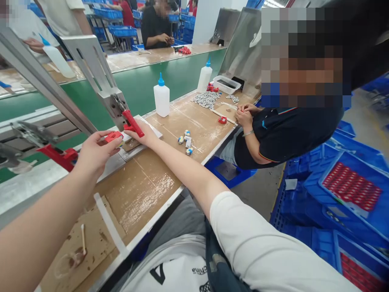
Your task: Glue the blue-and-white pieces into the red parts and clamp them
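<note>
Looking down from the head cam, the left hand (96,148) has a little red piece (113,136) pinched between its fingers, over at the left side of the desk (142,174). The right hand (145,133) is just beside it, right by a red clamp handle (133,123); the handle partly covers the fingers, so I can't tell if they're gripping anything.

Handling-wise, my guess is the piece is light, stiff plastic, a bit slick but not especially fragile. I'd take it by its side edges with thumb and fingertips, no hard squeeze needed.

Container rundown: a white bottle (161,99) with a blue tip stands at the far edge of the desk, with another white bottle (204,78) farther right. Can't make out what's inside either one. Next to that second one is a pale tub (219,86) with something dark in it, near a heap of grey bits (206,99). On the right, past the co-worker (288,136), a blue crate (314,190) has neat rows of red parts, and a lower crate (358,246) nearer the camera has more red ones. Near left, there's a cotton swab (83,239) on cardboard (105,231).
</note>
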A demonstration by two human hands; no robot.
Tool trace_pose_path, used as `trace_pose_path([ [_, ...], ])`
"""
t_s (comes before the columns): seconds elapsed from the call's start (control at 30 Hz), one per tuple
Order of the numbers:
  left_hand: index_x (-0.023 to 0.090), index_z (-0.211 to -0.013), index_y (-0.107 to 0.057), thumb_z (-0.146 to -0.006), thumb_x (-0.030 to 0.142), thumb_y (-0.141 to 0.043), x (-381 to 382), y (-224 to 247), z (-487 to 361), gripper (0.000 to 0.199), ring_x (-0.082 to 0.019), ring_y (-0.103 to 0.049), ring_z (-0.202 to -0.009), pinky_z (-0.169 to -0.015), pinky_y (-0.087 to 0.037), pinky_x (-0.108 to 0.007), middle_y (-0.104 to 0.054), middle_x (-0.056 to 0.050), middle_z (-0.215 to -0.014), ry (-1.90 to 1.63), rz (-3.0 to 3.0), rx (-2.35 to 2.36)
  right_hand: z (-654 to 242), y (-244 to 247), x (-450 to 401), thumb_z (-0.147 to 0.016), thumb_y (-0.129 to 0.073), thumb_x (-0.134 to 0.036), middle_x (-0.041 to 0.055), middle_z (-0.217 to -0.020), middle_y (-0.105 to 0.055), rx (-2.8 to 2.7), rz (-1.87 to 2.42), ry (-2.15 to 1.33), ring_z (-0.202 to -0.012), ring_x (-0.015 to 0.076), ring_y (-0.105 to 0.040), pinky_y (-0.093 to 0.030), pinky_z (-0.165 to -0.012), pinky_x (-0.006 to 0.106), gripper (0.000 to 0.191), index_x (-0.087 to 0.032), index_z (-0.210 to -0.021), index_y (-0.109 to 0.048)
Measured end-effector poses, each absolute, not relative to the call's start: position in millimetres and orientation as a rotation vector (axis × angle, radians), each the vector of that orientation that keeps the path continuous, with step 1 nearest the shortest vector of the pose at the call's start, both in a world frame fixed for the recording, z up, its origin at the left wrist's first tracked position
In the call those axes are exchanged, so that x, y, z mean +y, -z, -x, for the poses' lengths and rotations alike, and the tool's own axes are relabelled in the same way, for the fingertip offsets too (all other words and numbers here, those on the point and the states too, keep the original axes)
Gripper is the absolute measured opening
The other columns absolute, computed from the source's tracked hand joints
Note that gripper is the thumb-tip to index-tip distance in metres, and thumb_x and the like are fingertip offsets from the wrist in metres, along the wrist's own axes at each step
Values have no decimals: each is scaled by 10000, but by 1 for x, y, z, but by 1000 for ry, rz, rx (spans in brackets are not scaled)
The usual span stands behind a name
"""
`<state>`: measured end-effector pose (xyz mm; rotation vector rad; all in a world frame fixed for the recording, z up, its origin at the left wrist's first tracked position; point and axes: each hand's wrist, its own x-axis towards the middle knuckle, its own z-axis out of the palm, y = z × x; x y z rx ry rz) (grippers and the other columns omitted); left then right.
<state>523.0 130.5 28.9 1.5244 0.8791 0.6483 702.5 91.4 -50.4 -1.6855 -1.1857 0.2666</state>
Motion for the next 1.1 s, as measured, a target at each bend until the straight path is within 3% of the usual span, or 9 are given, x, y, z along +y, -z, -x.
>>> trace_pose_path([
  [0.1,167,-1064,-712,-672,240,-955,133,-28,-520,467,-161,-684,-936,-832,-612,-315,-766,-50,-1029,-647,-1532,861,-709,36,82,-961,-721,-481,-20,-942,-777,-1227,1803,-227,-959,109,-722,-522,-866,207,361,-122,-931,-710],
  [0.23,171,-1072,-718,-675,289,-938,138,-26,-520,469,-169,-673,-898,-827,-594,-327,-768,-60,-1021,-662,-1600,869,-707,20,54,-925,-767,-522,21,-984,-785,-1374,1887,-326,-915,158,-711,-499,-813,259,401,-146,-1054,-718],
  [0.33,180,-1119,-744,-696,340,-920,142,-23,-522,485,-186,-679,-886,-865,-570,-340,-776,-66,-1020,-712,-1839,859,-701,18,28,-905,-781,-579,68,-1031,-778,-1442,1915,-362,-953,224,-700,-496,-844,314,489,-163,-1153,-718],
  [0.47,189,-1146,-742,-775,300,-850,151,-12,-531,401,-212,-710,-938,-930,-548,-349,-791,-71,-1083,-720,-2110,824,-696,34,13,-893,-814,-513,156,-1171,-730,-1429,1889,-158,-1141,301,-656,-473,-1026,408,475,-134,-1170,-741],
  [0.57,190,-1158,-720,-814,259,-814,158,-1,-542,364,-211,-720,-912,-924,-549,-351,-792,-70,-1102,-708,-2145,883,-694,44,19,-908,-775,-450,138,-1254,-716,-1328,1600,-269,-1136,270,-652,-493,-1020,407,531,-152,-1337,-676],
  [0.67,197,-1182,-712,-830,253,-813,162,9,-551,371,-221,-726,-940,-931,-547,-356,-789,-80,-1134,-693,-2168,888,-691,37,27,-933,-709,-510,76,-1088,-742,-1098,1369,-530,-909,197,-657,-528,-859,351,516,-161,-1307,-650],
  [0.8,220,-1196,-718,-841,272,-824,164,17,-558,374,-244,-721,-1021,-946,-532,-364,-792,-73,-1138,-685,-2189,917,-688,4,24,-895,-729,-643,-23,-791,-665,-894,1181,-644,-714,136,-579,-473,-668,270,546,-194,-1194,-645],
  [0.97,218,-1223,-723,-860,309,-821,167,25,-566,387,-238,-715,-988,-924,-522,-359,-787,-76,-1179,-661,-2184,901,-688,-42,19,-838,-799,-682,-53,-697,-646,-780,1097,-694,-618,118,-580,-451,-570,233,620,-219,-1190,-583],
  [1.1,200,-1234,-732,-853,338,-836,170,30,-577,419,-259,-708,-1027,-946,-518,-369,-786,-90,-1171,-654,-2139,903,-689,-67,19,-878,-769,-671,-50,-673,-638,-810,1129,-686,-580,108,-574,-438,-531,215,546,-231,-1169,-629],
])
